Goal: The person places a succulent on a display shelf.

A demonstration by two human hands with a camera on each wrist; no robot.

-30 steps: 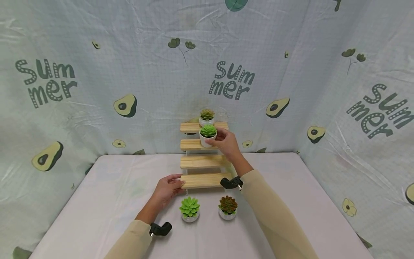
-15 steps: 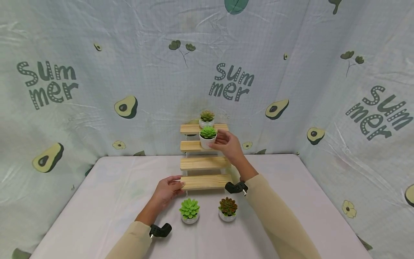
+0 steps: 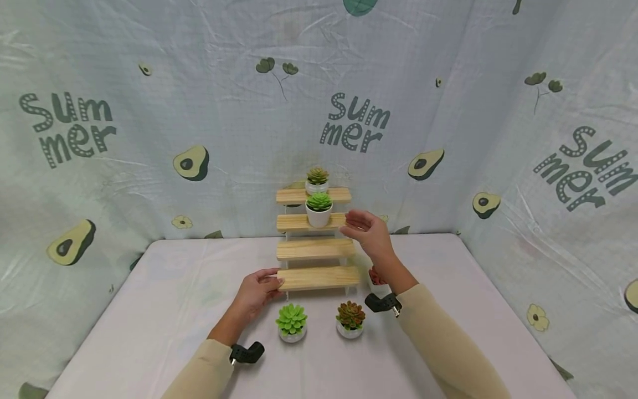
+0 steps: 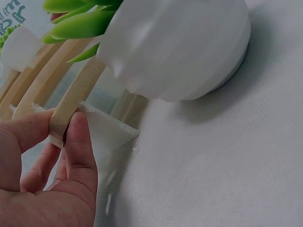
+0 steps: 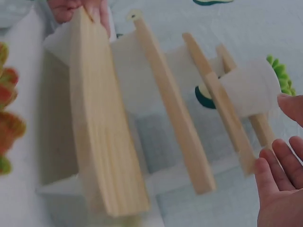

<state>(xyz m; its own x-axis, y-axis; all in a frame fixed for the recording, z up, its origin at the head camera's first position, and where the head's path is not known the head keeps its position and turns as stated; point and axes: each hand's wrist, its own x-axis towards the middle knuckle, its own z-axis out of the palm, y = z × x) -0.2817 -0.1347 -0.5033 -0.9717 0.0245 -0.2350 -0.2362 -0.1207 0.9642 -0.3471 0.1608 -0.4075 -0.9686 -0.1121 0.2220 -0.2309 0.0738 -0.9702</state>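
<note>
A tiered wooden plant stand (image 3: pixel 316 250) with clear side panels stands at the back of the table. My left hand (image 3: pixel 257 291) pinches the left end of its lowest board (image 4: pixel 78 97) between thumb and fingers. On the second board from the top sits a bright green succulent in a white pot (image 3: pixel 319 209). Just right of that pot is my right hand (image 3: pixel 370 233), its fingers loosely extended and holding nothing. In the right wrist view, its fingertips (image 5: pixel 266 172) are close to the board ends; whether they touch cannot be told. Another succulent (image 3: pixel 317 180) stands on the top board.
In front of the stand are a light green potted succulent (image 3: pixel 291 321) and a reddish-brown one (image 3: pixel 350 318). A red succulent (image 3: pixel 377 277) is partly hidden behind the right forearm. Printed cloth (image 3: pixel 239 133) hangs behind and beside the white table (image 3: pixel 189 288).
My right hand has let go of the green succulent's pot and drawn away to the right. The pot stays on the second board. The left hand keeps its hold on the lowest board.
</note>
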